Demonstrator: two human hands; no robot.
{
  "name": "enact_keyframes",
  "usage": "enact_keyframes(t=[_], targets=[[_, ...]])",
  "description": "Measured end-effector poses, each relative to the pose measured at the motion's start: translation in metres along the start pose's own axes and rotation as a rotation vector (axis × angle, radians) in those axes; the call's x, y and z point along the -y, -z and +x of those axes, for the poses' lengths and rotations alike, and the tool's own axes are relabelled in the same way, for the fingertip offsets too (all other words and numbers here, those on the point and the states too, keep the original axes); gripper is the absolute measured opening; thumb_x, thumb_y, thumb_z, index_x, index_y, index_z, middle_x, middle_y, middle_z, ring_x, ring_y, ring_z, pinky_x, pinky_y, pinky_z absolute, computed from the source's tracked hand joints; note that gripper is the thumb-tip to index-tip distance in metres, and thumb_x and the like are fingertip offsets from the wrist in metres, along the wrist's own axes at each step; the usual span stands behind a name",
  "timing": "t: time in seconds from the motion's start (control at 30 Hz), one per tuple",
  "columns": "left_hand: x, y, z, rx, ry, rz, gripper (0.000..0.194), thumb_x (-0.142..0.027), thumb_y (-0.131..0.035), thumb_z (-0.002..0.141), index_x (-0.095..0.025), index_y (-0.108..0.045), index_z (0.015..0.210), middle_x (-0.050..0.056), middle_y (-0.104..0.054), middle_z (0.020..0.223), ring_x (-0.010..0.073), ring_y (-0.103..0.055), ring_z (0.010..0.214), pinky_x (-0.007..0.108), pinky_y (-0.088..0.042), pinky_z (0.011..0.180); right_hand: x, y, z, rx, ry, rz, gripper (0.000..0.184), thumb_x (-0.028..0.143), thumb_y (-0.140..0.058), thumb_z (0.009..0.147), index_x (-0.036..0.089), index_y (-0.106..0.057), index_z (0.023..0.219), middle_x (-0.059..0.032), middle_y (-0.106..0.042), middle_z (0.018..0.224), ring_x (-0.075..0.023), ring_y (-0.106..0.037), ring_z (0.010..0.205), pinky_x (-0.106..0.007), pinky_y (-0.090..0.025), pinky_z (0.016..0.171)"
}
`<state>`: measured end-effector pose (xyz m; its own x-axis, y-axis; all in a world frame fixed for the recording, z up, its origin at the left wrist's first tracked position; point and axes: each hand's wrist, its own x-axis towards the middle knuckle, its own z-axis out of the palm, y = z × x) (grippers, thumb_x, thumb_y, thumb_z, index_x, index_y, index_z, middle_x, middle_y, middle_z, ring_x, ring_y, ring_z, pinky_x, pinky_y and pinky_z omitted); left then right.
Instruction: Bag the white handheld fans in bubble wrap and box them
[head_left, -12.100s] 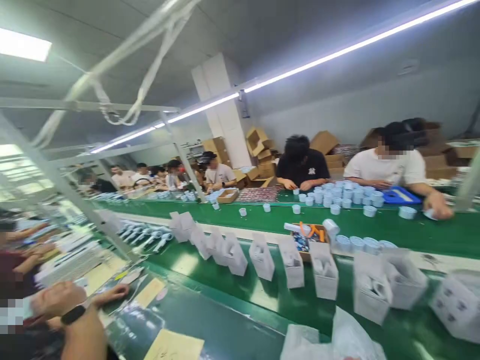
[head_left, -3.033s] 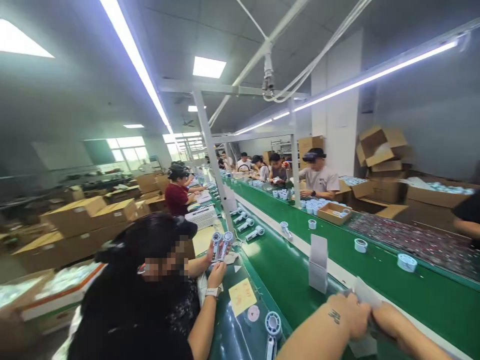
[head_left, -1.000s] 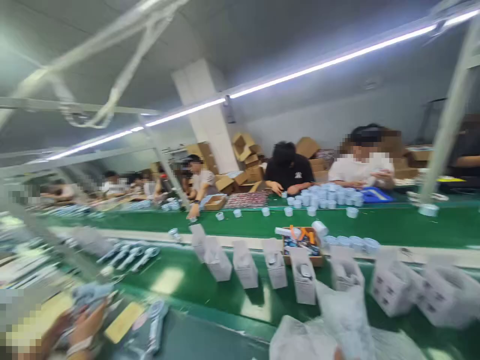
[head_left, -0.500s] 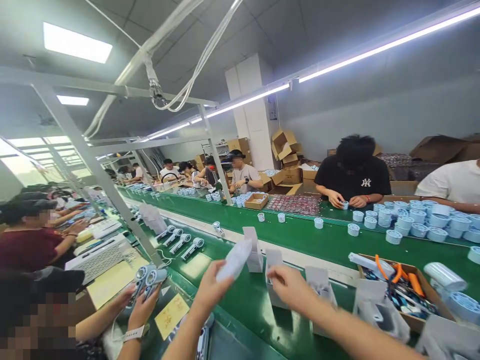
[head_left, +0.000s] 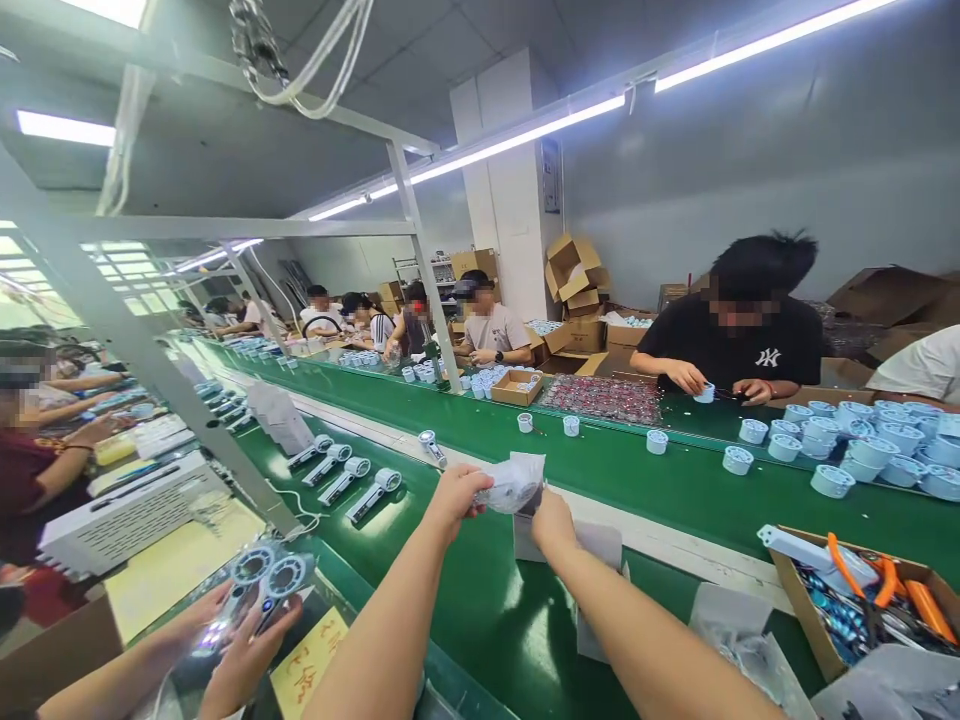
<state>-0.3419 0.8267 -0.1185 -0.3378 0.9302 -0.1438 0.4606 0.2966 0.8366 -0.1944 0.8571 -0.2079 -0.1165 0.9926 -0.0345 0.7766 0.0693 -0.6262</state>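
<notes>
My left hand point(head_left: 456, 500) is closed on one end of a clear plastic bag point(head_left: 504, 486) with a pale object inside, too wrapped to make out. The bag is held level over the green belt, at the mouth of an upright white box point(head_left: 528, 538). My right hand point(head_left: 553, 522) is closed at the right upper edge of that box, its fingertips partly hidden behind the bag and flap. Closer to me, under my right forearm, stands another open white box point(head_left: 598, 545).
Handheld fans point(head_left: 376, 492) lie in a row to the left. A co-worker's hands point(head_left: 251, 640) hold two fans at lower left. At right is a cardboard tray point(head_left: 814, 640) of tools. Across the belt point(head_left: 480, 600), a person in black point(head_left: 739, 340) handles round blue parts point(head_left: 832, 480).
My left hand has brought the bag right and lower, from upright in the air to level at the box mouth. The view has turned, and the boxes sit further left.
</notes>
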Motion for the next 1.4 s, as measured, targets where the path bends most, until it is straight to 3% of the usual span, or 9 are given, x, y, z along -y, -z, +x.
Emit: enact_keyframes(t=[0.1, 0.23, 0.5, 0.67, 0.83, 1.0, 1.13, 1.3, 1.4], targets=[[-0.017, -0.002, 0.001, -0.011, -0.095, 0.266, 0.008, -0.02, -0.055, 0.067, -0.019, -0.055, 0.075, 0.007, -0.065, 0.072, 0.0249, -0.066, 0.075, 0.031, -0.048, 0.063, -0.005, 0.001, -0.006, 0.039, -0.015, -0.034, 0.023, 0.031, -0.059, 0.092, 0.016, -0.061, 0.11, -0.0069, -0.063, 0.113, -0.0205, -0.062, 0.098, -0.041, -0.053, 0.084], [-0.043, -0.023, -0.012, 0.054, -0.294, 0.545, 0.021, -0.013, -0.057, 0.065, -0.02, -0.061, 0.085, 0.011, -0.067, 0.098, 0.0317, -0.06, 0.106, 0.042, -0.043, 0.091, -0.002, 0.002, -0.016, 0.069, 0.016, -0.032, 0.021, 0.031, -0.058, 0.093, 0.016, -0.062, 0.106, -0.006, -0.064, 0.11, -0.0201, -0.063, 0.097, -0.041, -0.053, 0.085], [-0.051, -0.047, -0.005, 0.272, -0.297, 0.769, 0.03, -0.006, -0.066, 0.058, -0.018, -0.064, 0.086, 0.013, -0.07, 0.093, 0.0313, -0.066, 0.093, 0.04, -0.049, 0.081, -0.013, 0.014, -0.038, 0.051, -0.067, -0.042, 0.018, 0.03, -0.057, 0.093, 0.014, -0.064, 0.098, -0.0055, -0.067, 0.102, -0.0191, -0.064, 0.094, -0.04, -0.052, 0.084], [-0.048, -0.055, 0.001, 0.285, -0.217, 0.792, 0.017, -0.028, -0.072, 0.073, -0.015, -0.065, 0.08, 0.008, -0.07, 0.079, 0.0235, -0.067, 0.084, 0.041, -0.051, 0.082, 0.001, 0.009, -0.065, 0.048, 0.002, -0.033, 0.022, 0.008, -0.046, 0.091, 0.01, -0.067, 0.099, -0.0137, -0.067, 0.106, -0.0211, -0.066, 0.095, -0.034, -0.049, 0.085], [-0.028, -0.065, -0.036, 0.175, -0.275, 0.788, 0.026, -0.026, -0.069, 0.073, -0.016, -0.066, 0.097, 0.016, -0.07, 0.093, 0.0297, -0.067, 0.091, 0.04, -0.05, 0.08, 0.012, 0.001, -0.088, 0.075, 0.065, -0.008, 0.032, 0.004, -0.045, 0.086, 0.012, -0.067, 0.109, -0.0153, -0.068, 0.105, -0.0232, -0.067, 0.09, -0.03, -0.048, 0.078], [0.007, -0.075, -0.086, 0.129, -0.449, 0.792, 0.037, -0.026, -0.038, 0.093, -0.018, -0.053, 0.127, 0.015, -0.061, 0.123, 0.0262, -0.058, 0.111, 0.04, -0.043, 0.095, -0.008, 0.008, -0.098, 0.043, 0.08, 0.009, 0.03, 0.01, -0.04, 0.091, 0.009, -0.067, 0.104, -0.0159, -0.069, 0.098, -0.0239, -0.065, 0.093, -0.029, -0.046, 0.08], [0.033, -0.079, -0.1, 0.178, -0.468, 0.805, 0.035, -0.031, -0.035, 0.096, -0.022, -0.061, 0.117, 0.011, -0.069, 0.112, 0.03, -0.053, 0.118, 0.053, -0.036, 0.1, -0.025, 0.01, -0.107, 0.016, 0.052, -0.012, 0.027, 0.011, -0.042, 0.09, 0.01, -0.068, 0.095, -0.0152, -0.069, 0.095, -0.0246, -0.064, 0.092, -0.03, -0.044, 0.08], [0.057, -0.073, -0.119, 0.123, -0.506, 0.783, 0.042, -0.031, -0.029, 0.097, -0.027, -0.051, 0.132, 0.006, -0.054, 0.138, 0.0302, -0.024, 0.141, 0.064, -0.01, 0.112, -0.033, 0.011, -0.111, -0.023, 0.053, -0.006, 0.027, 0.013, -0.043, 0.089, 0.013, -0.069, 0.098, -0.0132, -0.068, 0.098, -0.0239, -0.063, 0.094, -0.029, -0.042, 0.081], [0.08, -0.088, -0.156, 0.189, -0.529, 0.714, 0.051, -0.026, -0.037, 0.093, -0.023, -0.04, 0.143, 0.008, -0.041, 0.149, 0.0341, -0.016, 0.144, 0.068, -0.003, 0.112, -0.037, 0.011, -0.115, -0.047, 0.06, 0.004, 0.03, 0.014, -0.041, 0.089, 0.012, -0.069, 0.1, -0.0146, -0.067, 0.101, -0.0246, -0.061, 0.097, -0.03, -0.041, 0.083]])
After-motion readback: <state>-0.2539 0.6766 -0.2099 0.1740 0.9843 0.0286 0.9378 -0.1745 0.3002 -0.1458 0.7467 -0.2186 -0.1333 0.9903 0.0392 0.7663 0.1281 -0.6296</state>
